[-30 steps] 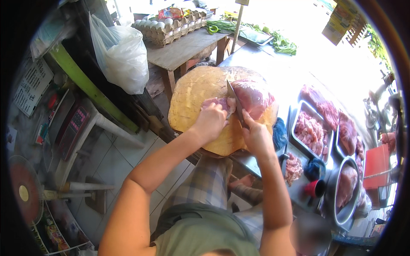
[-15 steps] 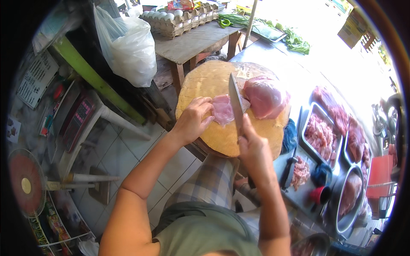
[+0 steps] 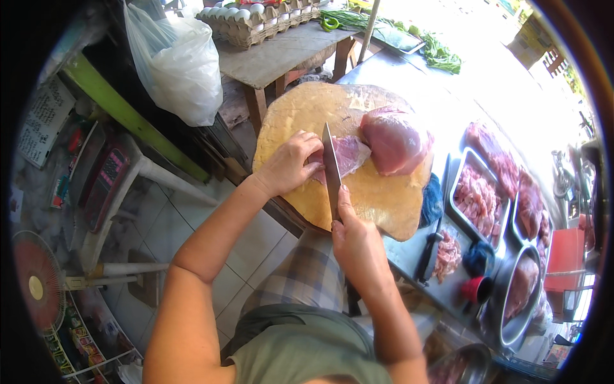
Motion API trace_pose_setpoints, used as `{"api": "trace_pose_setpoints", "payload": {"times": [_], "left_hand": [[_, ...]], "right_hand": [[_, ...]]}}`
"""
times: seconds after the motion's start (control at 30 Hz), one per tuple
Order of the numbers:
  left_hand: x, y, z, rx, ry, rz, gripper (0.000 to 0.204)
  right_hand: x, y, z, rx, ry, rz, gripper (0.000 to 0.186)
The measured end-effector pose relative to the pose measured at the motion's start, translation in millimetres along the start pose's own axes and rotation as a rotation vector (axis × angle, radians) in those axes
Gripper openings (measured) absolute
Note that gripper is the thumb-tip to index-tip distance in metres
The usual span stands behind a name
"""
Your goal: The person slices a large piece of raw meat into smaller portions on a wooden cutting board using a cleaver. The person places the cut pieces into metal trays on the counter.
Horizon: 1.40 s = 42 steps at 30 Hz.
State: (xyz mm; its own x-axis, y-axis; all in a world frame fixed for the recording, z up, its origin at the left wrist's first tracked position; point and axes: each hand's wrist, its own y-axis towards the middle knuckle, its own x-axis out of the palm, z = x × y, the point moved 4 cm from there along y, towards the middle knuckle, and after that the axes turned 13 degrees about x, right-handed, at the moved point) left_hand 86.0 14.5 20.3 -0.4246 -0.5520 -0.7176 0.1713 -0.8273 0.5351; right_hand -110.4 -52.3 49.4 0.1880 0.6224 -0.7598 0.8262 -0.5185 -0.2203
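Observation:
A thick round wooden chopping block point(image 3: 288, 115) stands before me. On it lies a flat slice of raw meat point(image 3: 352, 155), pale pink with a whitish edge. My left hand point(image 3: 291, 165) is closed on the slice's left end with curled fingers. In my right hand point(image 3: 359, 246) is a kitchen knife point(image 3: 330, 163), gripped by its handle. Its blade crosses the slice just right of my left fingertips, its tip pointing away from me. How deep the edge has gone I cannot tell. Touching or close to the slice's right end sits a large rounded chunk of raw meat point(image 3: 396, 142).
To the right, a metal table holds a tray of meat strips point(image 3: 476, 198), a second knife point(image 3: 432, 256), a small meat pile point(image 3: 448, 256) and a metal bowl point(image 3: 505, 320). A white plastic bag point(image 3: 182, 70) hangs left of the block. Egg trays point(image 3: 256, 25) stand beyond.
My right hand has moved left with the knife, bringing the blade from the slice's right end to near my left fingertips. The large chunk stays on the block.

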Motion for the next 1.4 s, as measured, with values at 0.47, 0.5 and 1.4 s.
{"api": "trace_pose_setpoints", "payload": {"times": [0.47,0.5,1.4], "left_hand": [[-6,1,-10,-0.020,-0.009,-0.041,0.014],[-7,0,-11,-0.046,-0.037,-0.050,0.015],[-8,20,-2,-0.083,0.086,-0.236,0.013]], "right_hand": [[15,25,-12,-0.066,-0.108,0.069,0.067],[9,6,-5,-0.046,-0.114,0.030,0.065],[-12,4,9,0.028,-0.125,0.025,0.059]]}}
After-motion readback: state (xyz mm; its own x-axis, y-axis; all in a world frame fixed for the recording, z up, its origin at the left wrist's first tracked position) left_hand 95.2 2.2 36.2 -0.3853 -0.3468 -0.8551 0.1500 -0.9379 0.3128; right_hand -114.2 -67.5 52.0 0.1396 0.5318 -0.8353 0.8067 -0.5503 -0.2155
